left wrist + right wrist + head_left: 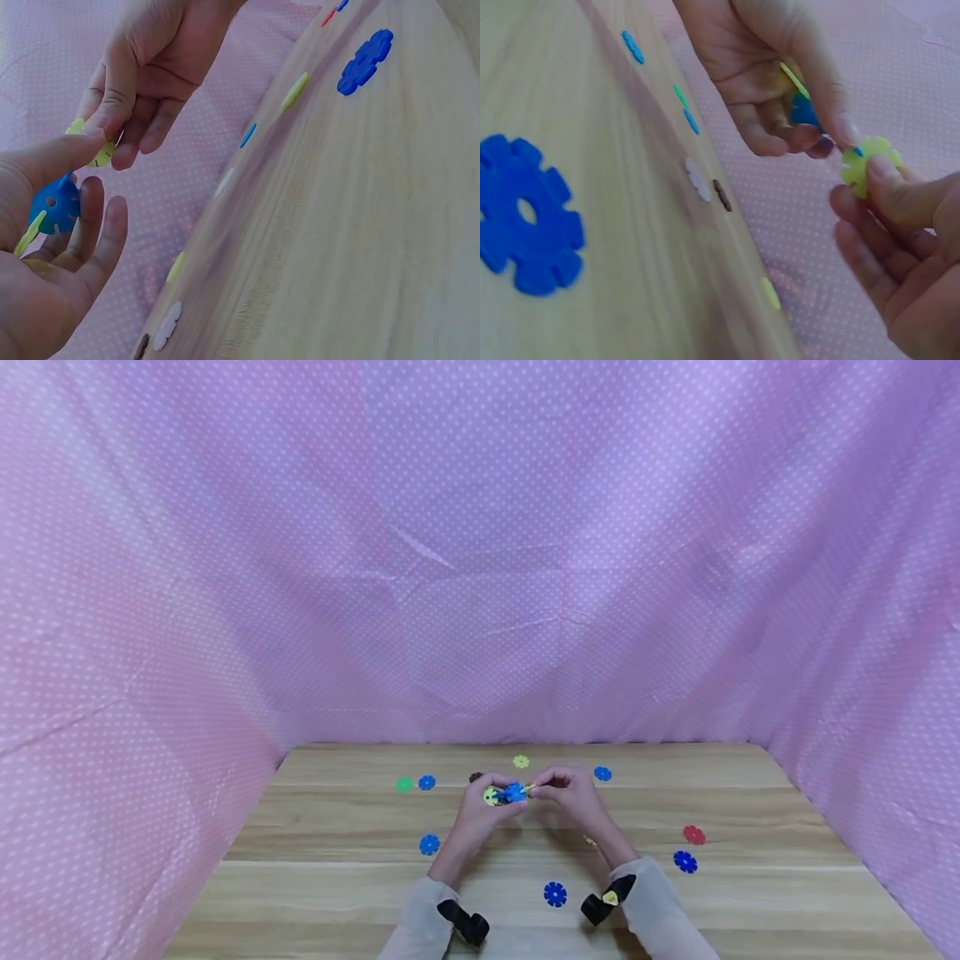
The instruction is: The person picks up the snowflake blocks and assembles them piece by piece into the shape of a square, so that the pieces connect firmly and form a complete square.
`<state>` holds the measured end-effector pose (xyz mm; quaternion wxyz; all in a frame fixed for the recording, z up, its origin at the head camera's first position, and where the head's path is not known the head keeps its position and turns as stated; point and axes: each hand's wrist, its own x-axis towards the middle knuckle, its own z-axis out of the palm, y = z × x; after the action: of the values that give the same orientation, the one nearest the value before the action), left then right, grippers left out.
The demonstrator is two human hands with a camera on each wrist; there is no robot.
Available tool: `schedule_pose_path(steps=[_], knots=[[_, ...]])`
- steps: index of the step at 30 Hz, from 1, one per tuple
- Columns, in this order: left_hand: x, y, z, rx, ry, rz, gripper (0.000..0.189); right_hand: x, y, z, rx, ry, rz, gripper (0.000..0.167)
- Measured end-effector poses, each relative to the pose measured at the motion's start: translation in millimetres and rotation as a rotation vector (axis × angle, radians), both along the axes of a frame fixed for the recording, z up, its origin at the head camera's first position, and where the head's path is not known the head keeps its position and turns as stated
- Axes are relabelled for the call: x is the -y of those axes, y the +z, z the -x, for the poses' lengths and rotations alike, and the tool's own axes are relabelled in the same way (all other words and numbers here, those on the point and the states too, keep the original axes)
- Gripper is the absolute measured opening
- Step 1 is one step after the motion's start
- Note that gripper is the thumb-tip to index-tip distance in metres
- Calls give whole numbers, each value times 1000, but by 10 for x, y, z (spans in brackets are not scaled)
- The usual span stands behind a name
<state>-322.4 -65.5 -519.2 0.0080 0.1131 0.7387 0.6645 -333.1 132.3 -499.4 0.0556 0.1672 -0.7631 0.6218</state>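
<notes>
Above the table, my left hand (480, 817) holds a blue notched snowflake disc (63, 213) between thumb and fingers. A yellow disc (30, 234) stands edge-on against the blue one, on the palm side. Opposite, my right hand (576, 795) pinches another yellow snowflake disc (858, 174) between thumb and fingers. In the right wrist view a bit of blue shows at this disc's edge, so the two discs meet there; how deep the slots engage is hidden. The left thumb also reaches to the yellow disc's edge in the left wrist view.
Loose discs lie about the wooden table (337, 877): dark blue (555, 894) in front, red (694, 835) and another dark blue (686, 862) at right, green (404, 784) and several lighter blue at left and back, yellow (521, 762) behind the hands. A pink dotted cloth (480, 610) surrounds the table.
</notes>
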Motion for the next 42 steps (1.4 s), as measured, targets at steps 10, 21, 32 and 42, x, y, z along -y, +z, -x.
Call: schedule_pose_path(steps=[10, 21, 32, 42], knots=[[-60, 37, -69, -54, 45, 71, 35, -103, 52, -12, 48, 65, -63, 21], [-53, -52, -66, -92, 33, 73, 33, -355, 106, -117, -25, 199, -291, 33], [-3, -33, -109, -59, 91, 61, 30, -573, 25, -466, 88, 604, -502, 27], [-32, -70, -110, -49, 88, 44, 30, -541, -58, -606, 70, 639, -591, 26]])
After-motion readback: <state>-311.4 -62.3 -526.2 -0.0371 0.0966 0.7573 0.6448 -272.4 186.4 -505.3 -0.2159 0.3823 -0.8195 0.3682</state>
